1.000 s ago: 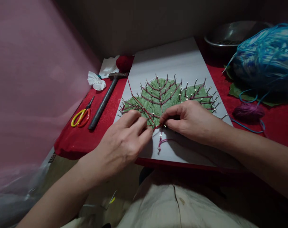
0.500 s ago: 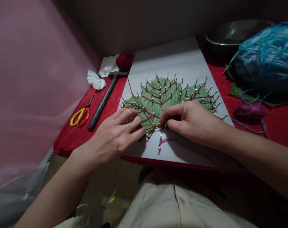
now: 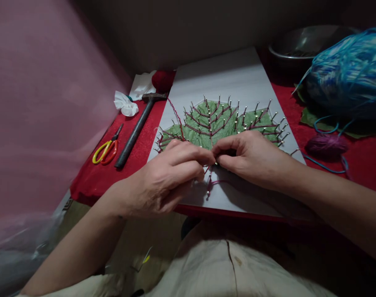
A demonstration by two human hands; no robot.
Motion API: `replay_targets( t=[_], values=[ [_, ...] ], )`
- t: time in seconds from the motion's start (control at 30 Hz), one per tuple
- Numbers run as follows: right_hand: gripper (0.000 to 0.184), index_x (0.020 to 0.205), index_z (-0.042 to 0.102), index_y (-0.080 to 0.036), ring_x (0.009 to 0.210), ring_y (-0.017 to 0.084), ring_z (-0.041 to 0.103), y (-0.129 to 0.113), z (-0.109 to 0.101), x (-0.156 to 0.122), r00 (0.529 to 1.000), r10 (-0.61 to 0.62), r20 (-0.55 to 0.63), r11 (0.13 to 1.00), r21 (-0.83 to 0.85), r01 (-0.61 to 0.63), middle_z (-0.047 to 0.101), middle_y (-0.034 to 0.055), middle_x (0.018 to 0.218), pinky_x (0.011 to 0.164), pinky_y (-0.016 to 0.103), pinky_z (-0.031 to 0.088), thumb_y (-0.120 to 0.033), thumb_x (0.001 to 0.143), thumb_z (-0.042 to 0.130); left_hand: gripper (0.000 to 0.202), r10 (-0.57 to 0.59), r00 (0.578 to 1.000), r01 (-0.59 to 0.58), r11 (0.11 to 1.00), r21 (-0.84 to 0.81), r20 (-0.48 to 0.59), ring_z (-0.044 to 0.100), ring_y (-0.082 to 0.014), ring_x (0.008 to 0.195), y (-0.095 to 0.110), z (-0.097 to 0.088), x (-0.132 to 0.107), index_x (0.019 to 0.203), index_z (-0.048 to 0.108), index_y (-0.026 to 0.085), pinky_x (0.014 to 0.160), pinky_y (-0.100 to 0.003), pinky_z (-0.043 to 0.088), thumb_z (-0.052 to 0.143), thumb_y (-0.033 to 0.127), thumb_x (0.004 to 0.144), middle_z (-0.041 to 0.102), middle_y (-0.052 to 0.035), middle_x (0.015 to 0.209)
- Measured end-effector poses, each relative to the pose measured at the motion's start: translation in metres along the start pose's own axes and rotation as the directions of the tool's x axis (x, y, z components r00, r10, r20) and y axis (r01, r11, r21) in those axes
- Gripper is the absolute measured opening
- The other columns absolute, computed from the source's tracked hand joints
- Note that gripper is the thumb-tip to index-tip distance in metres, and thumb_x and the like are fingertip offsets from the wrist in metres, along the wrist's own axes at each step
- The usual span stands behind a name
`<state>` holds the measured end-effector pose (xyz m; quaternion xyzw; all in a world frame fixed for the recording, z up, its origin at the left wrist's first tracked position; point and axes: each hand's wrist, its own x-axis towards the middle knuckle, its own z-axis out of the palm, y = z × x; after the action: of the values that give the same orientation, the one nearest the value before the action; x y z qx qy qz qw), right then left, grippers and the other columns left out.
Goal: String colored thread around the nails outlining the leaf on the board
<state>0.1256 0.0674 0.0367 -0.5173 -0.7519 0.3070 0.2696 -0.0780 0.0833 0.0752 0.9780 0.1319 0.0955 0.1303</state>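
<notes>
A leaf shape outlined in nails, with a green leaf (image 3: 226, 128) under it and dark red yarn along its veins, sits on a white board (image 3: 218, 74). My left hand (image 3: 172, 175) is closed over its lower left, its index fingertip meeting the fingers of my right hand. Red yarn (image 3: 178, 117) runs slack from the red ball (image 3: 163, 81) down behind my left hand. My right hand (image 3: 251, 156) pinches the yarn by a nail at the leaf's base; the fingertips cover the spot. Below them, purple yarn (image 3: 218, 181) is tied to the stem nails.
On the red cloth at left lie a hammer (image 3: 135, 130) and scissors (image 3: 106, 149). A metal bowl (image 3: 294, 53), a big blue yarn skein (image 3: 350, 76) and a small purple yarn bundle (image 3: 327, 144) are at right. A pink wall (image 3: 45, 103) borders the left side.
My left hand has moved right, up to my right hand's fingertips. The red yarn from the ball, taut before, now hangs loose and wavy. My right hand stays nearly in place.
</notes>
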Motion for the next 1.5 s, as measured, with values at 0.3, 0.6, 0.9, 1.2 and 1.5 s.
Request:
replay_targets(
  t=[0.3,0.6,0.9,1.2,1.5],
  values=[
    [0.029,0.076,0.074,-0.022,0.065,0.012,0.059,-0.001,-0.001,0.001,0.999,0.039,0.001,0.999,-0.03,-0.039,0.069,-0.0025,0.068,0.063,0.024,0.042,-0.01,0.068,0.049,0.017,-0.042,0.998,0.043,0.999,-0.008,0.046,0.051,-0.0171,0.087,-0.005,0.016,-0.001,0.087,0.053,0.017,0.077,-0.029,0.044,0.039,0.008,0.085,0.06,-0.0052,0.081],
    [0.029,0.079,0.074,-0.023,0.067,0.012,0.061,0.003,0.001,0.0,1.0,0.024,0.009,1.0,0.015,-0.024,0.07,-0.0029,0.071,0.063,0.023,0.045,-0.012,0.071,0.048,0.016,-0.015,0.994,0.029,0.991,0.127,-0.11,0.055,-0.0145,0.098,-0.001,0.038,-0.008,0.087,0.052,0.016,0.096,-0.032,0.039,0.039,0.008,0.087,0.062,-0.0068,0.094],
    [0.027,0.083,0.073,-0.02,0.07,0.013,0.06,0.002,0.001,0.001,0.999,0.043,-0.009,0.999,0.019,-0.043,0.069,-0.0007,0.075,0.065,0.023,0.045,-0.011,0.072,0.05,0.016,-0.075,0.981,0.087,0.994,0.06,-0.18,0.059,-0.0112,0.088,-0.001,0.057,-0.009,0.087,0.05,0.018,0.107,-0.039,0.031,0.038,0.008,0.085,0.063,-0.0008,0.082],
    [0.022,0.081,0.068,-0.016,0.069,0.012,0.059,0.003,0.002,-0.002,0.997,0.019,-0.072,0.993,0.116,-0.011,0.068,0.0003,0.077,0.065,0.022,0.043,-0.007,0.072,0.051,0.017,-0.157,0.969,0.18,0.978,0.11,-0.191,0.056,-0.0098,0.077,0.005,0.055,-0.01,0.083,0.05,0.017,0.108,-0.039,0.027,0.037,0.007,0.086,0.057,0.0022,0.072],
    [0.031,0.094,0.069,-0.017,0.069,0.015,0.062,0.001,0.001,-0.005,0.996,-0.045,-0.083,0.998,-0.046,0.041,0.069,0.001,0.076,0.065,0.025,0.045,-0.007,0.073,0.049,0.017,-0.186,0.972,0.203,0.972,0.115,-0.141,0.054,-0.0106,0.077,0.002,0.052,-0.009,0.082,0.05,0.018,0.106,-0.035,0.029,0.036,0.01,0.087,0.056,0.0013,0.073]
  ],
)
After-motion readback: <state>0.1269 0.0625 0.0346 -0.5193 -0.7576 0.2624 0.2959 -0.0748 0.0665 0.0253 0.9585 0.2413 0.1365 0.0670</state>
